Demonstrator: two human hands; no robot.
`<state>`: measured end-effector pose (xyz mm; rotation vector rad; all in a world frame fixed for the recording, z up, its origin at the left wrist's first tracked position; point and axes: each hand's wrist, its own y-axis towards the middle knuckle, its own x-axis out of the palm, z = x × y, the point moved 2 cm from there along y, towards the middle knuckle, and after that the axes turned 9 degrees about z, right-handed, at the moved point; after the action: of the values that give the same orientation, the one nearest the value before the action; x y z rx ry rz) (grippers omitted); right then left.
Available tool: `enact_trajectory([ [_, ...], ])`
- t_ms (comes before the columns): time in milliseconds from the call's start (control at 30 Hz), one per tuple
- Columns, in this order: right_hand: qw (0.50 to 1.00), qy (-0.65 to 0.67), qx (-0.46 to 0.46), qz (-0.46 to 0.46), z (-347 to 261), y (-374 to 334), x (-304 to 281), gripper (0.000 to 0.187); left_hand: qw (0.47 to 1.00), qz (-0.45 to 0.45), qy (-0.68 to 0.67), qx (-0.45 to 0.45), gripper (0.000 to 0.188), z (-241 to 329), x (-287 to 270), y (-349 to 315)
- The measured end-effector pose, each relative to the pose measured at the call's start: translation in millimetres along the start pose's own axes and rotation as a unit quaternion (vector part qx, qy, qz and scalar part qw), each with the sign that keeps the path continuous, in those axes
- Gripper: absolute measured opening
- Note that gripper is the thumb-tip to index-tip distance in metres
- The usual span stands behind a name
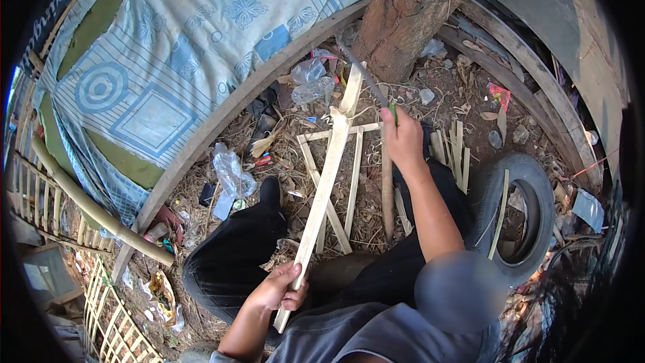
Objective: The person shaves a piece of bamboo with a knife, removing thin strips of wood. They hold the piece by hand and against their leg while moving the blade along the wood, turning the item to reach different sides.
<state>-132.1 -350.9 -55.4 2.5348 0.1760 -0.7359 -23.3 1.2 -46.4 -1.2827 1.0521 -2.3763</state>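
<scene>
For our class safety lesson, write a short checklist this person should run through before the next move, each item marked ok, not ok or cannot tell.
1. Left hand away from the blade: ok; it grips the pale strip near its lower end.
2. Right hand secure on the tool: ok; it is closed around the green handle.
3. Legs out of the blade's line: ok; the blade points away from them.
4. Blade touching the strip: cannot tell; they overlap near the strip's upper end.
5. Ground free of litter: not ok; a clear plastic bag lies there.
</scene>
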Motion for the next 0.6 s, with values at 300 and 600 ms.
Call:
enact_trajectory([
  [300, 0.976, 0.114, -0.031, -0.182, -29, -65, -30, 0.024, 0.954, 0.116, 0.221, 0.164, 0.03, 7, -5, 17],
  [600, 0.921, 0.047, -0.145, -0.357, -81, -129, -23, 0.032, 0.973, 0.06, 0.208, 0.078, 0.021, 11, 14, 20],
])
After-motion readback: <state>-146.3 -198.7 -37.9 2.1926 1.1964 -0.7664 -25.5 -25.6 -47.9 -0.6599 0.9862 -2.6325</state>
